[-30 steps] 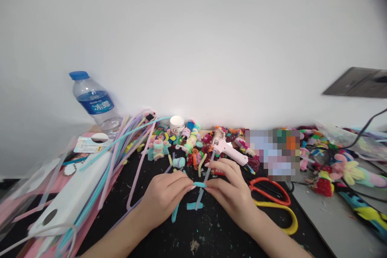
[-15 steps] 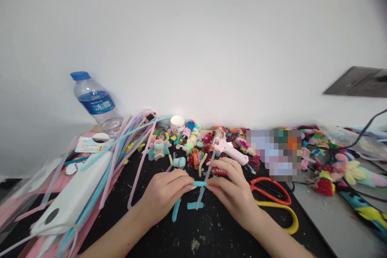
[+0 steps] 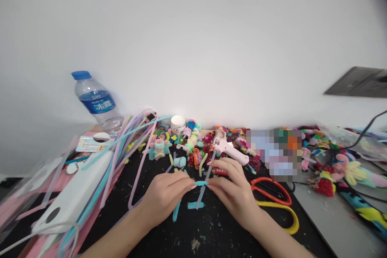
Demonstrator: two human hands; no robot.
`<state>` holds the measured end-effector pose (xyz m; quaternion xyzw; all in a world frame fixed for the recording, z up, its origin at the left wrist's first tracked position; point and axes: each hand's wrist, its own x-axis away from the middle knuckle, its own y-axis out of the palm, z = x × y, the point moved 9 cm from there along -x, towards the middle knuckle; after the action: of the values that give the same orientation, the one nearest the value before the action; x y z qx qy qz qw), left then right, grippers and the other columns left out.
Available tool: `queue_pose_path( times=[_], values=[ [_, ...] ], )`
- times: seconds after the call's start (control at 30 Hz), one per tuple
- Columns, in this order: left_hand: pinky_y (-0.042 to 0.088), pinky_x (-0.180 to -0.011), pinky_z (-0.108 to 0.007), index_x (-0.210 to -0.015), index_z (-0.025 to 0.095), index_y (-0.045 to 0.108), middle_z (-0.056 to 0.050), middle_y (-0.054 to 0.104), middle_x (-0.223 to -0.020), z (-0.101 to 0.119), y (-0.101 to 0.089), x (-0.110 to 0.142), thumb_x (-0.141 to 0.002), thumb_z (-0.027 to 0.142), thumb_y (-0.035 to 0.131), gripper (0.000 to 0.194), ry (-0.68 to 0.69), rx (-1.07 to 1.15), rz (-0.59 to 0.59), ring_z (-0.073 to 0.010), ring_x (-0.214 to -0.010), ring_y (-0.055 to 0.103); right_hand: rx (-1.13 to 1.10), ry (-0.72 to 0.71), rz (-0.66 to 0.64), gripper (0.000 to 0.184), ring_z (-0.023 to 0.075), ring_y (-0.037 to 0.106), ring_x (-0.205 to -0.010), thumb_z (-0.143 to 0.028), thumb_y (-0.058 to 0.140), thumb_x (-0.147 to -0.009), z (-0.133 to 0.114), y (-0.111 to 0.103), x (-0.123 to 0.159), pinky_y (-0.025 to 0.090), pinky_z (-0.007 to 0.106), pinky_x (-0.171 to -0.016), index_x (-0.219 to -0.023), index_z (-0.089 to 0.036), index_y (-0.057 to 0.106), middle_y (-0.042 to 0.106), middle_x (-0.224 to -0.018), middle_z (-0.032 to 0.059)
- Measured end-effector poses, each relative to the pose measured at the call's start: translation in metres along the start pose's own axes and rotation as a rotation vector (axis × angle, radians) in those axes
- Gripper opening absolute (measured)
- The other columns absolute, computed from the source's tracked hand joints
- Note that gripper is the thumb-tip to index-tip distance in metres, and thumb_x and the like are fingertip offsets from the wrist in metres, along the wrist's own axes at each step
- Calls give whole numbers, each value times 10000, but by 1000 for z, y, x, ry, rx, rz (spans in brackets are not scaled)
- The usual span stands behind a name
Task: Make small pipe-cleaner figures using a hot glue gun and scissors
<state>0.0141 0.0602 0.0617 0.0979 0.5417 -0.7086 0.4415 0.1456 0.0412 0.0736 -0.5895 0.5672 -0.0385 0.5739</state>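
Note:
Between my two hands a short turquoise pipe cleaner piece (image 3: 201, 184) is stretched level, each end pinched in fingertips. My left hand (image 3: 169, 195) is closed on its left end, my right hand (image 3: 231, 189) on its right end. Behind the piece runs a translucent glue stick (image 3: 200, 198), slanting up into the back of a pink glue gun (image 3: 231, 151). Lower down, another turquoise piece (image 3: 196, 205) lies on the black mat, partly under the glue stick. A further turquoise strip (image 3: 176, 212) rests beside my left wrist.
Orange and yellow-handled scissors (image 3: 272, 191) lie right of my right hand. Pipe cleaners (image 3: 116, 169) and a white power strip (image 3: 72, 193) are at left, near a leaning water bottle (image 3: 98, 102). Colourful fuzzy figures (image 3: 160, 148) and a paper cup (image 3: 178, 124) line the wall.
The turquoise piece between my fingers looks thinner and slightly bowed now, as if turned a little. Both hands have barely moved.

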Motion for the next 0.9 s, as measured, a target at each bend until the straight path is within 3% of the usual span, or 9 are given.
queue_pose_path(
  times=[0.27, 0.4, 0.63, 0.9],
  values=[
    [483, -634, -237, -939, 151, 618, -53, 650, -794, -2, 4, -1, -872, 115, 477, 160, -10, 31, -56, -134, -698, 607, 15, -5, 6, 116, 256, 465, -1109, -174, 579, -840, 3, 2, 0, 443, 454, -897, -938, -211, 630, 550, -1140, 95],
    [492, -637, -231, -933, 147, 618, -61, 666, -820, 6, 0, -3, -888, 121, 441, 185, 47, -6, -33, -131, -700, 616, 10, -13, -29, 176, 266, 444, -1130, -197, 589, -839, 0, 5, 1, 441, 461, -900, -1013, -214, 612, 541, -1160, 100],
    [510, -631, -224, -904, 152, 629, -56, 672, -782, 17, -3, -6, -918, 164, 371, 259, 108, -60, -9, -125, -668, 623, -25, -23, -103, 144, 242, 430, -1143, -152, 542, -861, -9, 8, -3, 451, 406, -906, -963, -203, 629, 547, -1174, 93],
    [500, -640, -227, -914, 159, 628, -54, 662, -799, 12, 1, -4, -913, 158, 376, 252, 82, -46, -32, -128, -694, 619, -12, -16, -96, 134, 236, 452, -1129, -163, 534, -864, -9, 7, -3, 461, 404, -905, -930, -209, 641, 570, -1154, 88]
  ],
)
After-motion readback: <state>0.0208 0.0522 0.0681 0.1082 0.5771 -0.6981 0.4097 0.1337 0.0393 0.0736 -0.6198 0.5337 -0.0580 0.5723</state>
